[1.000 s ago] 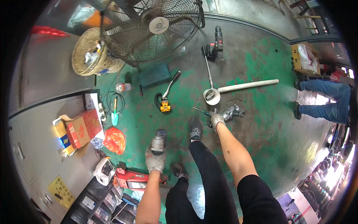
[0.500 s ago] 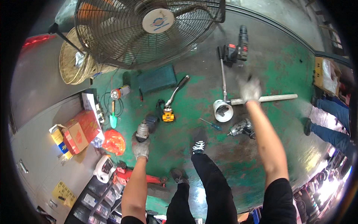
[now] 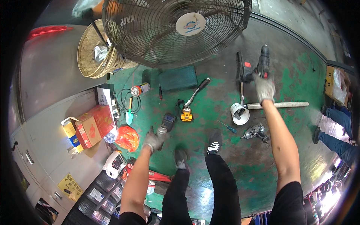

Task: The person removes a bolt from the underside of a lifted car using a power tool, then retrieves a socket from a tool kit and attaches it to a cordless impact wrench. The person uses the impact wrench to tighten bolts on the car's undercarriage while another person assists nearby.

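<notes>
My gloved right hand is wrapped round the near end of a black cordless drill with a red-marked battery, its chuck pointing away from me. My gloved left hand is closed round the near end of a grey and black cordless power tool, with a dark battery block at its far side. Its exact kind is hard to make out, partly because the glove covers it. Between the hands lie a yellow and black tool with a bent metal handle and a thin screwdriver.
A large caged fan stands ahead. Around the right arm lie a white cup-like container, a pale bar, and a grey pistol-shaped tool. At left are an orange bag and cartons. Another person's legs show at right.
My right hand has moved farther out and taken hold of the drill, which has shifted toward me. My left hand has slid slightly forward along its tool. The whole view has shifted.
</notes>
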`<state>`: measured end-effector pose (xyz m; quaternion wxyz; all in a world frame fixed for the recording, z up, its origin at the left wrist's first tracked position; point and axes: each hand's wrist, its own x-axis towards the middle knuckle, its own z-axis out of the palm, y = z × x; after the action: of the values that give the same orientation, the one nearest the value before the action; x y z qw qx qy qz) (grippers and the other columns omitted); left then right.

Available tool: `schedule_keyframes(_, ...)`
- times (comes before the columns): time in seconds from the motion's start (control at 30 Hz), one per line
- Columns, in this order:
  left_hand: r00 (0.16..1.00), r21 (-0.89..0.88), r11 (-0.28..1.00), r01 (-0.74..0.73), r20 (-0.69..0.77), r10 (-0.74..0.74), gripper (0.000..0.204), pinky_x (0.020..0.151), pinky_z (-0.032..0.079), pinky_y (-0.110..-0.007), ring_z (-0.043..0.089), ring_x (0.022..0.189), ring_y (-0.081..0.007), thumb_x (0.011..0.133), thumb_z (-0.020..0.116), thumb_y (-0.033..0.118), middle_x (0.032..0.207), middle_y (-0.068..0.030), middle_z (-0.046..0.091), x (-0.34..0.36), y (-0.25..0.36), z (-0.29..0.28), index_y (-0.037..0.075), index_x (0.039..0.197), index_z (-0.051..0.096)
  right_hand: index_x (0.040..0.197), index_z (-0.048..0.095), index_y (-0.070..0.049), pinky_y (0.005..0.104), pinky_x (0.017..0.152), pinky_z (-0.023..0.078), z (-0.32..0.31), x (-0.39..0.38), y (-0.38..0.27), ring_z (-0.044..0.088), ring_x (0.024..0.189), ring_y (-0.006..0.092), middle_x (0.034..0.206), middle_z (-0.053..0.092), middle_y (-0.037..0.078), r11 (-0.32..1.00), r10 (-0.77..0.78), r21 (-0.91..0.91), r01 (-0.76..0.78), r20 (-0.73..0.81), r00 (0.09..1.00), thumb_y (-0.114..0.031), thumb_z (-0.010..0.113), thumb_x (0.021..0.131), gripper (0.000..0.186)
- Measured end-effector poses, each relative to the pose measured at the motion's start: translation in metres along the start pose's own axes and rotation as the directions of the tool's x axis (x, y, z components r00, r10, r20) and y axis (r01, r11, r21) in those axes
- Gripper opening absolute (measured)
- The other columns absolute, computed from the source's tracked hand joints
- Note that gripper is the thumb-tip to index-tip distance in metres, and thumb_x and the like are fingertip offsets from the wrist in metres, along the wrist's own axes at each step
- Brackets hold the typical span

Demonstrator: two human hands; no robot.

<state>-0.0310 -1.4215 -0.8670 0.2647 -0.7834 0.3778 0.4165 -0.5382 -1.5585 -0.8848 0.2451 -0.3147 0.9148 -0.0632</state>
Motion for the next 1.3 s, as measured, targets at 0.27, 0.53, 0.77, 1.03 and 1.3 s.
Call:
schedule_keyframes(0.27, 0.829, 0.332, 0.816, -0.474, -0.144, 0.540, 0.102, 0.117, 0.042, -0.044, 0.049, 0.140, -0.0384, 0.074, 0.087, 0.045, 0.153, -0.0244, 0.049, 0.122, 0.155, -0.042, 0.000, 0.153, 0.042, 0.116, 0.063, -0.003, 0.0517, 0.085, 0.055, 0.073, -0.128, 0.013, 0.069, 0.096, 0.0442, 0.102, 0.069, 0.025, 0.993, -0.097, -0.034, 0.110, 0.258, 0.961, -0.035, 0.062, 0.092, 0.040)
schedule_keyframes(0.53, 0.637, 0.471, 0.557, -0.684, 0.015, 0.770, 0.103, 0.113, 0.047, -0.046, 0.058, 0.133, -0.0390, 0.055, 0.094, 0.030, 0.144, -0.0252, 0.058, 0.213, 0.225, -0.049, -0.004, 0.143, 0.053, 0.131, 0.054, -0.002, 0.0489, 0.093, 0.054, 0.131, -0.169, 0.059, 0.067, 0.109, 0.0410, 0.125, 0.059, 0.027, 0.947, -0.320, 0.098, 0.306, 0.349, 0.881, -0.029, 0.062, 0.088, 0.051)
schedule_keyframes(0.77, 0.613, 0.114, 0.613, -0.781, -0.042, 0.789, 0.096, 0.110, 0.048, -0.044, 0.060, 0.127, -0.0395, 0.058, 0.095, 0.026, 0.138, -0.0254, 0.062, 0.275, 0.191, -0.015, -0.010, 0.137, 0.054, 0.131, 0.055, -0.003, 0.0511, 0.099, 0.051, 0.120, -0.185, 0.052, 0.064, 0.118, 0.0406, 0.130, 0.059, 0.024, 0.963, -0.251, 0.177, 0.205, 0.301, 0.920, -0.027, 0.069, 0.083, 0.055)
schedule_keyframes(1.03, 0.758, 0.173, 0.754, -0.634, -0.051, 0.650, 0.088, 0.095, 0.055, -0.042, 0.068, 0.116, -0.0337, 0.079, 0.083, 0.043, 0.127, -0.0246, 0.070, 0.247, 0.162, -0.007, -0.006, 0.145, 0.051, 0.111, 0.067, -0.004, 0.0467, 0.083, 0.056, 0.152, -0.223, 0.044, 0.068, 0.104, 0.0352, 0.112, 0.068, 0.019, 0.635, -0.772, 0.100, 0.766, 0.047, 0.633, -0.021, 0.060, 0.090, 0.028)
schedule_keyframes(1.3, 0.762, 0.209, 0.790, -0.576, -0.212, 0.612, 0.095, 0.101, 0.054, -0.045, 0.064, 0.125, -0.0387, 0.071, 0.085, 0.052, 0.140, -0.0271, 0.062, 0.220, 0.156, 0.021, -0.007, 0.139, 0.056, 0.140, 0.050, 0.002, 0.0488, 0.107, 0.048, 0.316, -0.230, -0.037, 0.057, 0.128, 0.0451, 0.137, 0.058, 0.031, 0.938, -0.111, 0.346, -0.018, 0.352, 0.930, -0.047, 0.061, 0.090, 0.070)
